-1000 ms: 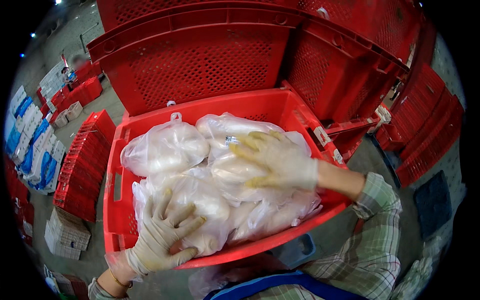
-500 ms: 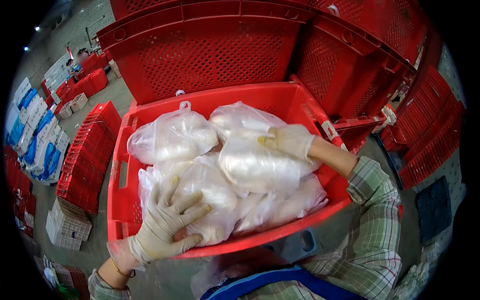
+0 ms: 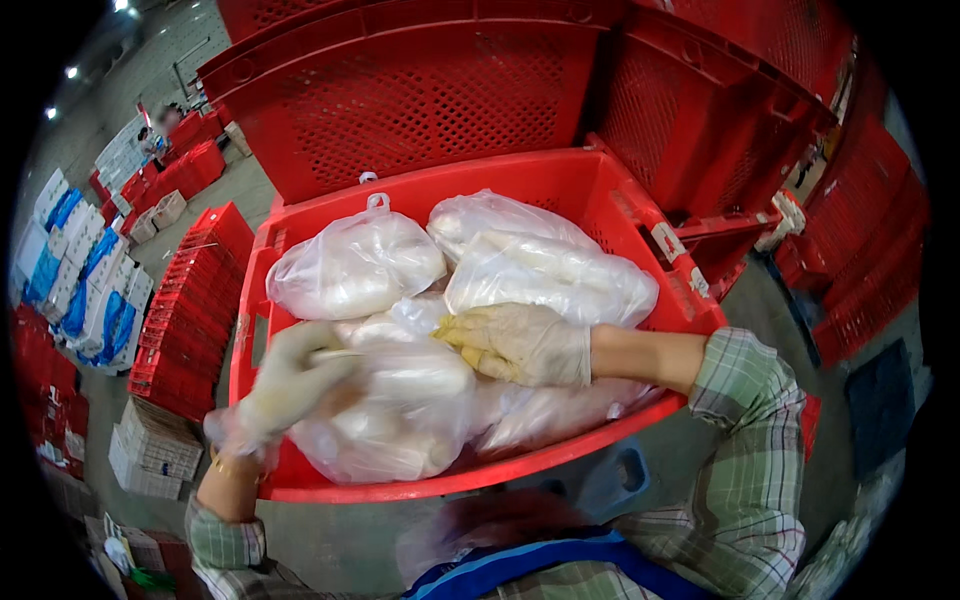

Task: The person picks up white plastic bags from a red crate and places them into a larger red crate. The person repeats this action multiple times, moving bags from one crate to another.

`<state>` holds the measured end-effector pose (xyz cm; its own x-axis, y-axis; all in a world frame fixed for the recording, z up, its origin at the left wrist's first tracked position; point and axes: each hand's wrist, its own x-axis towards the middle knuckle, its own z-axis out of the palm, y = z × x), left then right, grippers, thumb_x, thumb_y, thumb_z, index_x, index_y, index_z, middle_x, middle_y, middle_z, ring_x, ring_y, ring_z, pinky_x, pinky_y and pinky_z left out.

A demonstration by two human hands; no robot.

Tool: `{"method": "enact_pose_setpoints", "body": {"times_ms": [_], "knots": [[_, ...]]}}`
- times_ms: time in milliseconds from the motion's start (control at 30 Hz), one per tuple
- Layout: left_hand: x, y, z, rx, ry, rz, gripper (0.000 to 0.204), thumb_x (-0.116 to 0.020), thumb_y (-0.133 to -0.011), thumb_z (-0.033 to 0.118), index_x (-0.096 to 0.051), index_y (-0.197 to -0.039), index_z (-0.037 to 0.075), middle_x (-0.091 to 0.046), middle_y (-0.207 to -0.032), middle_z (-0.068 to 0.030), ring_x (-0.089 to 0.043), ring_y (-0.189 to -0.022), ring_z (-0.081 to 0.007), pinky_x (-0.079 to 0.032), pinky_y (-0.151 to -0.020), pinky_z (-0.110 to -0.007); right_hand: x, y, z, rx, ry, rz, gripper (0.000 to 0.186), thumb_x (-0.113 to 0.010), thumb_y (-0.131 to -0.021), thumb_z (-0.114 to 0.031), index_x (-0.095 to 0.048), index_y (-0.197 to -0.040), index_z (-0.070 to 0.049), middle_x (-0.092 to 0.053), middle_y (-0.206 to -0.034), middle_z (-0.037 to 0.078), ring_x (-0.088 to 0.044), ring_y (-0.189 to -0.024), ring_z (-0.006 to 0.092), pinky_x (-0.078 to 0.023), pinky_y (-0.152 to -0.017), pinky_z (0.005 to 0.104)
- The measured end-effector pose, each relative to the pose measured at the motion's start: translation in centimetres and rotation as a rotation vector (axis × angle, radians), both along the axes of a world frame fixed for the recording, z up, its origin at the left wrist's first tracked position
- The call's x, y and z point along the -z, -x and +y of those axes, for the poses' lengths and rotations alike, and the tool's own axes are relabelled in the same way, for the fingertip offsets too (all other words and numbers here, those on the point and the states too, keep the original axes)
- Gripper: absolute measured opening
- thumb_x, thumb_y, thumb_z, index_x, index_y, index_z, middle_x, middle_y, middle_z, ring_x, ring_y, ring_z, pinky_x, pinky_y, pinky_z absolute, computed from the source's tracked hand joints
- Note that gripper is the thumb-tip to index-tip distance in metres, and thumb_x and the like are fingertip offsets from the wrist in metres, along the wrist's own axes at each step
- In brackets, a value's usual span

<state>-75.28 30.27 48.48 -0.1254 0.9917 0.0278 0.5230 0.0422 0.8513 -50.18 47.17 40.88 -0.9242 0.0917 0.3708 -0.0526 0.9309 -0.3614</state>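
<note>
A red plastic crate (image 3: 470,480) holds several clear plastic bags packed with smooth white, elongated contents. My left hand (image 3: 292,385), in a pale glove, is at the left side of the front-left bag (image 3: 390,410); motion blurs its fingers, so their grip is unclear. On that bag's upper right edge, my gloved right hand (image 3: 525,345) has its yellow-stained fingers bent together on the plastic. Behind it lies a full bag (image 3: 560,280), and another knotted bag (image 3: 355,265) sits at the back left. A front-right bag (image 3: 545,415) is partly hidden under my right hand.
Tall red perforated crates (image 3: 420,110) stand right behind the crate, with more at the right. Stacked red crates (image 3: 195,310) and white boxes (image 3: 155,445) stand at the left. A blue pallet (image 3: 880,410) lies at the right. People are far off at upper left.
My right hand has moved left and nearer, from the back-right bag to the front-left one. My left hand has lifted from the front-left bag's top to its left side, its fingers drawn in.
</note>
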Motion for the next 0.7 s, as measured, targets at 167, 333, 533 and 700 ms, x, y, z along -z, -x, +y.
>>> {"method": "enact_pose_setpoints", "body": {"times_ms": [167,333,533,700], "knots": [[1.0,4.2,-7.8,-0.056,-0.458,-0.358,0.035,-0.065,-0.073,0.027,-0.045,-0.056,0.004,-0.049,-0.055,-0.0049,-0.045,-0.054,-0.0166,-0.036,-0.052,-0.031,-4.4,1.6,-0.1,0.153,0.463,-0.353,0.055,-0.057,-0.086,-0.026,-0.045,-0.135,-0.003,-0.057,-0.124,0.016,-0.057,-0.112,0.0305,-0.047,-0.093,0.0388],[1.2,3.7,-7.2,-0.148,-0.499,-0.426,0.036,-0.066,-0.070,0.026,-0.041,-0.054,0.006,-0.049,-0.054,-0.0059,-0.044,-0.053,-0.0176,-0.036,-0.053,-0.033,-5.0,6.6,-0.5,0.041,-0.153,-0.317,0.071,-0.067,-0.082,-0.031,-0.038,-0.141,-0.005,-0.049,-0.134,0.018,-0.051,-0.120,0.0329,-0.043,-0.098,0.0420],[1.2,3.8,-6.7,-0.084,-0.582,-0.509,0.033,-0.065,-0.067,0.023,-0.040,-0.053,0.006,-0.048,-0.053,-0.0075,-0.042,-0.051,-0.0187,-0.036,-0.053,-0.033,-3.0,11.0,0.2,0.055,0.191,-0.367,0.072,-0.075,-0.072,-0.037,-0.050,-0.134,-0.010,-0.060,-0.117,0.021,-0.060,-0.102,0.0368,-0.050,-0.082,0.0448],[1.6,4.5,-7.1,-0.162,-0.583,-0.493,0.032,-0.063,-0.067,0.023,-0.040,-0.053,0.006,-0.047,-0.052,-0.0079,-0.042,-0.050,-0.0192,-0.036,-0.053,-0.033,-4.3,10.7,-1.3,0.049,0.173,-0.424,0.061,-0.076,-0.067,-0.036,-0.060,-0.119,-0.007,-0.065,-0.101,0.021,-0.063,-0.093,0.0358,-0.051,-0.080,0.0450]]}}
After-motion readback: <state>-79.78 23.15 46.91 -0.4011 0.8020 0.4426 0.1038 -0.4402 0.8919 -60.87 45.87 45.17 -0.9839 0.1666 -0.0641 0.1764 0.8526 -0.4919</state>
